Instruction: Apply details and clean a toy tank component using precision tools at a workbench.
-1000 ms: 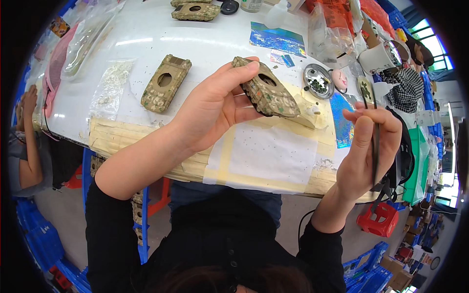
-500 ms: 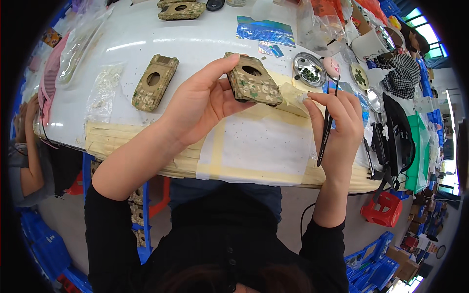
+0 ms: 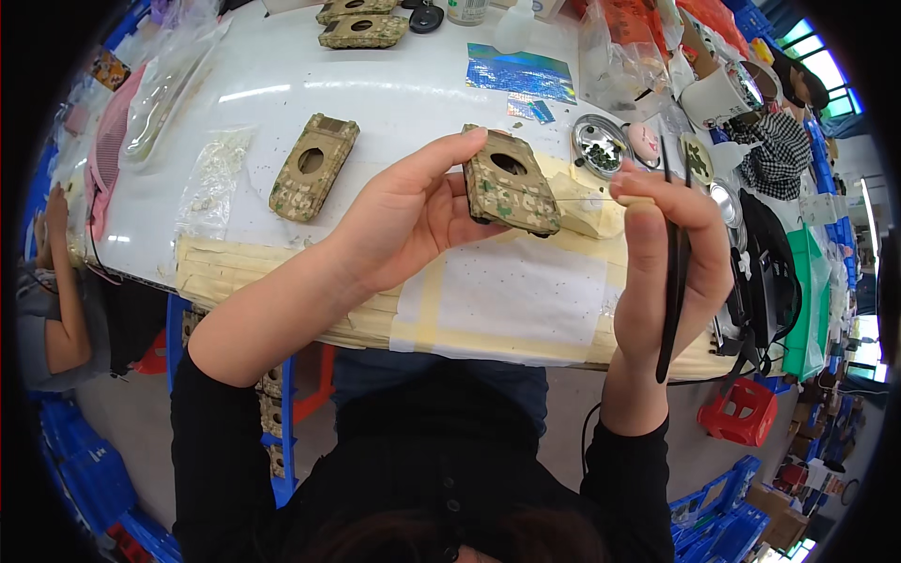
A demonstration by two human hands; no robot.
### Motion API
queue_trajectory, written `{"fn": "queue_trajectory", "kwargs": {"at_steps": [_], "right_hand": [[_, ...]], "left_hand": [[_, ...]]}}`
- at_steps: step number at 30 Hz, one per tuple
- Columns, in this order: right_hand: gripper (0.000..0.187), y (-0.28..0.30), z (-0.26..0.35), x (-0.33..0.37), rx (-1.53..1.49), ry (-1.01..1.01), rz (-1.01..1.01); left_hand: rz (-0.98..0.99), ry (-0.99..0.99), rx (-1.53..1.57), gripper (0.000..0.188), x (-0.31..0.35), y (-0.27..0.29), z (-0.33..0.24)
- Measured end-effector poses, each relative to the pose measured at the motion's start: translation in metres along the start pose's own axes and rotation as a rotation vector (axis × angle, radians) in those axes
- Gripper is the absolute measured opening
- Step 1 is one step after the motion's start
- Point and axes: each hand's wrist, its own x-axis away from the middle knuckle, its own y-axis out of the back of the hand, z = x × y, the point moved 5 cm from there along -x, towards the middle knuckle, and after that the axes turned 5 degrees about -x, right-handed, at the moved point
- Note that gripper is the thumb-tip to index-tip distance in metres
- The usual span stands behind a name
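My left hand (image 3: 399, 216) grips a camouflage-painted model tank hull (image 3: 530, 202) with a round hole in its top, thumb over its far corner. My right hand (image 3: 690, 253) is closed to the right of the hull. Black tweezers (image 3: 672, 310) are tucked between its fingers, points away from me. The thumb and index finger pinch the end of a thin, pale, thread-like piece (image 3: 587, 199), which reaches to the hull's right edge; its kind is too fine to make out. A second camouflage hull (image 3: 328, 159) lies on the table to the left.
Two more hulls (image 3: 364, 34) lie at the back. A round metal dish (image 3: 582, 141) with small dark green parts stands beyond my right hand, near a blue iridescent sheet (image 3: 521, 75). Masking tape (image 3: 282, 272) lines the table's front edge. Another person's arm (image 3: 64, 281) shows at far left.
My right hand has shifted right and toward me, the tweezers turning more upright. A thin line now shows between its fingertips and the hull. My left hand still holds the hull.
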Motion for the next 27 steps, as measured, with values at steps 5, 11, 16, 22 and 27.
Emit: {"fn": "queue_trajectory", "kwargs": {"at_steps": [5, 11, 16, 22, 27], "right_hand": [[0.008, -0.015, -0.017, 0.0, -0.249, -0.276, 0.008], [0.008, -0.021, -0.022, 0.001, -0.293, -0.293, 0.003], [0.008, -0.022, -0.022, 0.001, -0.278, -0.294, 0.019], [0.007, -0.022, -0.021, 0.001, -0.272, -0.286, 0.034], [0.007, -0.023, -0.022, 0.001, -0.28, -0.288, 0.026]], "left_hand": [[0.021, 0.005, 0.0, 0.043, 0.002, -0.001, -0.001], [0.036, -0.005, -0.003, 0.043, 0.002, -0.001, 0.0], [0.058, -0.003, 0.005, 0.043, 0.002, 0.0, 0.001], [0.045, -0.005, 0.006, 0.043, 0.002, 0.0, 0.0], [0.05, -0.006, 0.002, 0.043, 0.002, 0.0, 0.0]]}}
